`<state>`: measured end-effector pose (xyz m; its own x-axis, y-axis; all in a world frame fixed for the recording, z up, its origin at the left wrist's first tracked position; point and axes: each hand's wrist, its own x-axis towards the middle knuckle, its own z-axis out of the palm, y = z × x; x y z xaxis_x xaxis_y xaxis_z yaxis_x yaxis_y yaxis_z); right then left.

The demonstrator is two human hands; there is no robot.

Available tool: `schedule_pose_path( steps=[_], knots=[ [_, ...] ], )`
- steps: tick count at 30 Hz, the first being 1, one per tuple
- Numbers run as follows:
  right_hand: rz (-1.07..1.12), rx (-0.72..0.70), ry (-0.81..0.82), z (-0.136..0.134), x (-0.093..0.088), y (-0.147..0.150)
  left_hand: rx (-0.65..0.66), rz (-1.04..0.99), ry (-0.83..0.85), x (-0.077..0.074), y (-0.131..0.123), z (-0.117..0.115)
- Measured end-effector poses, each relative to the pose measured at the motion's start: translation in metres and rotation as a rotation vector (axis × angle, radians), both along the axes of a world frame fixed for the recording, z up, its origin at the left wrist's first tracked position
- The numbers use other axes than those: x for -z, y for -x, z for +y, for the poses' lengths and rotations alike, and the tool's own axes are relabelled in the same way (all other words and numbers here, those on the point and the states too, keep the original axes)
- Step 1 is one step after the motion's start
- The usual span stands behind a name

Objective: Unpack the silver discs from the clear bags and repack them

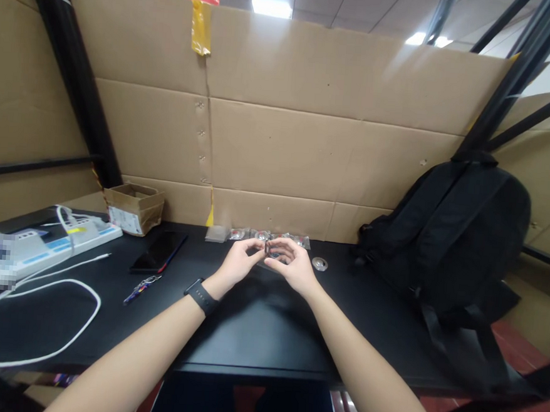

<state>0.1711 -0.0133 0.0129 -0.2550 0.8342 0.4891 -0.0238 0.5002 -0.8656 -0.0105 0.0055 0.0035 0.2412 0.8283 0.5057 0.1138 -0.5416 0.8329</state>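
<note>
My left hand [241, 260], with a black watch [201, 296] on its wrist, and my right hand [295, 267] meet above the middle of the black table. Their fingertips pinch a small dark round piece [267, 249], seen nearly edge-on; its exact kind is too small to tell. Just right of my right hand, a round metal disc [320, 264] with a hole lies flat on the table. Behind my hands, several clear packets [238, 234] with shiny round pieces in them stand in a row, partly hidden by my fingers. A stack of clear plastic [217, 233] sits at the row's left end.
To the left are a phone [159, 252], keys [141, 289], a small open cardboard box [135, 207], and a white power strip [53, 250] with a looped cable [98, 310]. A black backpack [461, 238] stands right. A cardboard wall [280, 137] closes off the back.
</note>
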Motion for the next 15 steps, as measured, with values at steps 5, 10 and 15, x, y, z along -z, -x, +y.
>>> schedule_pose_path(
  steps=[5, 10, 15],
  knots=[
    [0.017, 0.016, 0.032, 0.0015, 0.0042, -0.0014, 0.012, -0.086, 0.054, 0.0005, -0.0028, -0.0016],
    [0.032, 0.009, 0.048, 0.0024, 0.0076, -0.0017, 0.025, -0.126, 0.126, 0.0020, -0.0030, -0.0004],
    [0.025, -0.003, 0.057, 0.0014, 0.0060, -0.0038, 0.045, -0.147, 0.164, 0.0003, -0.0011, -0.0012]
  ],
)
